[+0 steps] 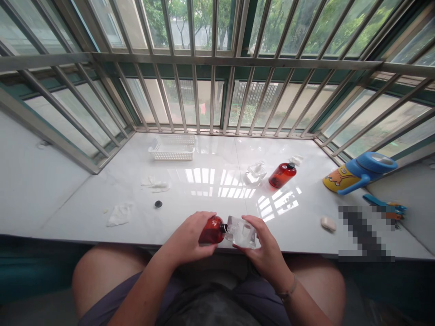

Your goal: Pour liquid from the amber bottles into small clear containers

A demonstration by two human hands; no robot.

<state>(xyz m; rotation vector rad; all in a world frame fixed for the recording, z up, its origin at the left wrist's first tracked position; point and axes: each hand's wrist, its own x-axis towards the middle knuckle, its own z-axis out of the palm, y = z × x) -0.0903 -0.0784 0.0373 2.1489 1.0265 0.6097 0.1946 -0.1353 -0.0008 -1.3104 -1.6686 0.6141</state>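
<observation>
My left hand [192, 237] is wrapped round a red-brown bottle [213, 231], tipped on its side with its neck toward the right. A clear square bottle [244, 232] lies sideways in my right hand [263, 242], its mouth facing the neck of the red-brown one. The two mouths meet or nearly touch; I cannot tell which. Both bottles are held near the front edge of the white counter [190, 222]. A small black cap [158, 204] rests on the counter ahead of my left hand.
Farther back stand a white perforated basket [173, 149], a clear pump bottle [256, 172] and a second red-brown bottle [282, 175]. Crumpled tissue [119, 214] and thin white gloves [155, 184] lie left. Rightward are a pale bar [328, 223] and a blue-yellow flask [356, 173]. Window bars [214, 95] close the back.
</observation>
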